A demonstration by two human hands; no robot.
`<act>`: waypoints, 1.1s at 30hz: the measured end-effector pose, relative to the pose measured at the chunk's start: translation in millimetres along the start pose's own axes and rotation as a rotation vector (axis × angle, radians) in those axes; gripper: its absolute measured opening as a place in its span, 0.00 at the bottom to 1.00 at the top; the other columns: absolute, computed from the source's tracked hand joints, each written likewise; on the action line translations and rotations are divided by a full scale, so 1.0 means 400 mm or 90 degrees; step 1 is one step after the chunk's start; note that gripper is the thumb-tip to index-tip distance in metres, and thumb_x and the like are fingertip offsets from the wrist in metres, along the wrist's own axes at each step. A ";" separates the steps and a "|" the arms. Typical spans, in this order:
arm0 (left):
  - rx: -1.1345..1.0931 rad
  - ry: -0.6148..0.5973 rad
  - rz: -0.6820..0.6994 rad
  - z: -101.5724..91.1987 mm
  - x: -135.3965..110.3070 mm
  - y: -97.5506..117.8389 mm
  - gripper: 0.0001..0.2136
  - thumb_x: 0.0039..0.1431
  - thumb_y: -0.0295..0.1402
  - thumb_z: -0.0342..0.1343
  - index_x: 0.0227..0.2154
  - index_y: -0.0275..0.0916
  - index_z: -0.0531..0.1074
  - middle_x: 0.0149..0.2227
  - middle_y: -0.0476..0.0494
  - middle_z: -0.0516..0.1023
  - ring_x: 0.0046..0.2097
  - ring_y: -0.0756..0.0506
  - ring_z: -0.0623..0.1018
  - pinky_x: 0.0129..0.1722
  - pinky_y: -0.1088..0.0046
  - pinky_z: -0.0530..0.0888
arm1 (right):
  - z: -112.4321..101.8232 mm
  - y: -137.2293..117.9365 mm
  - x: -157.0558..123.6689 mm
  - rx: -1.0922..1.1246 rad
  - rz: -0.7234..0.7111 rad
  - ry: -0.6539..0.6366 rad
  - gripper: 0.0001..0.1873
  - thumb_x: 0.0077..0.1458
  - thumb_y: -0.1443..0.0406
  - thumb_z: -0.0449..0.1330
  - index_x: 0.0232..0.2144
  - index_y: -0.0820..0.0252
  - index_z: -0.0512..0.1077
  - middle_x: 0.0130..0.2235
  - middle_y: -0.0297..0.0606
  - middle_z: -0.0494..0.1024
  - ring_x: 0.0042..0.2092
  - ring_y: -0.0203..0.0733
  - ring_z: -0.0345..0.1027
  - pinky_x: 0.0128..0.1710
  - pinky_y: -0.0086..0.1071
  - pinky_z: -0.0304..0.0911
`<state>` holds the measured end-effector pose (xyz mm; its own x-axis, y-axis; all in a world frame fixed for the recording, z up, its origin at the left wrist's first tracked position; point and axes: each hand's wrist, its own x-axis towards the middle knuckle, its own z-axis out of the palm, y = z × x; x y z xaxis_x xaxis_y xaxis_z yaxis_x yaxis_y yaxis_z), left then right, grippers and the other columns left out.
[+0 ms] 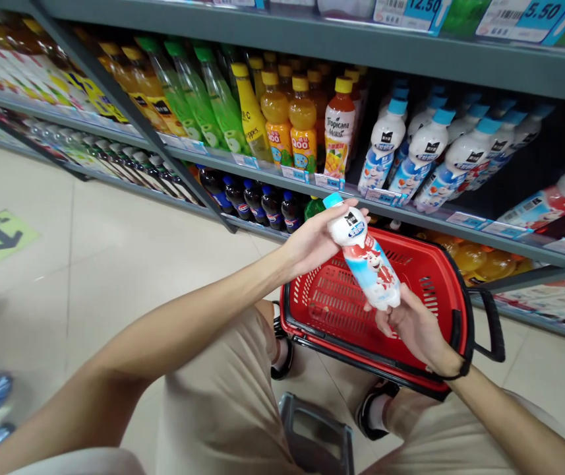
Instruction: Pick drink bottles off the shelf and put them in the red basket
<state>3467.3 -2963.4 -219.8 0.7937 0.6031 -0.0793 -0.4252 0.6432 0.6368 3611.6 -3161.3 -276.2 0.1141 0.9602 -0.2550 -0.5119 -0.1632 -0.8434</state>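
Between my two hands is a white plastic drink bottle (pixel 371 264) with a blue cap and a red and blue label, tilted with its cap up and to the left. My left hand (pixel 319 237) is closed round the neck end, thumb on top and fingertips showing behind. At the base, my right hand (pixel 413 323) holds the bottom of the bottle from below, its fingers partly hidden. Beneath the bottle stands a red shopping basket (pixel 331 297) with slotted walls and a black rim.
Similar blue-capped bottles (pixel 425 155) stand on the shelf (pixel 282 181) ahead, beside juice bottles (pixel 303 122). One bottle (pixel 544 201) lies on its side at the right. Dark cola bottles (pixel 262 204) line the lower shelf. A grey stool (pixel 316 429) is between my legs. The basket's black handle (pixel 494 326) sticks out rightward.
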 end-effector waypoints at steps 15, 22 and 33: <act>0.055 -0.081 0.013 -0.003 -0.006 -0.022 0.18 0.54 0.31 0.73 0.48 0.40 0.81 0.50 0.41 0.84 0.53 0.43 0.82 0.61 0.61 0.71 | -0.004 0.003 0.006 0.034 0.093 -0.004 0.32 0.66 0.41 0.53 0.38 0.63 0.79 0.30 0.46 0.83 0.21 0.39 0.68 0.20 0.30 0.60; 0.170 -0.028 0.084 0.020 -0.019 -0.033 0.20 0.48 0.33 0.76 0.45 0.39 0.83 0.49 0.41 0.84 0.50 0.44 0.81 0.55 0.64 0.73 | 0.017 -0.012 0.016 -0.024 -0.046 0.113 0.21 0.57 0.53 0.71 0.48 0.54 0.74 0.46 0.40 0.79 0.39 0.43 0.71 0.27 0.32 0.69; 0.293 -0.109 0.100 0.015 -0.034 -0.030 0.25 0.52 0.35 0.75 0.54 0.42 0.80 0.59 0.38 0.80 0.56 0.41 0.79 0.57 0.63 0.73 | 0.006 0.003 -0.002 -0.042 -0.006 0.017 0.21 0.58 0.58 0.73 0.50 0.56 0.73 0.44 0.41 0.81 0.40 0.43 0.76 0.32 0.33 0.71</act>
<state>3464.3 -2982.0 -221.8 0.8118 0.5654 0.1459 -0.3395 0.2538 0.9057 3608.7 -3161.9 -275.9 0.1414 0.9555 -0.2588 -0.4540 -0.1697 -0.8747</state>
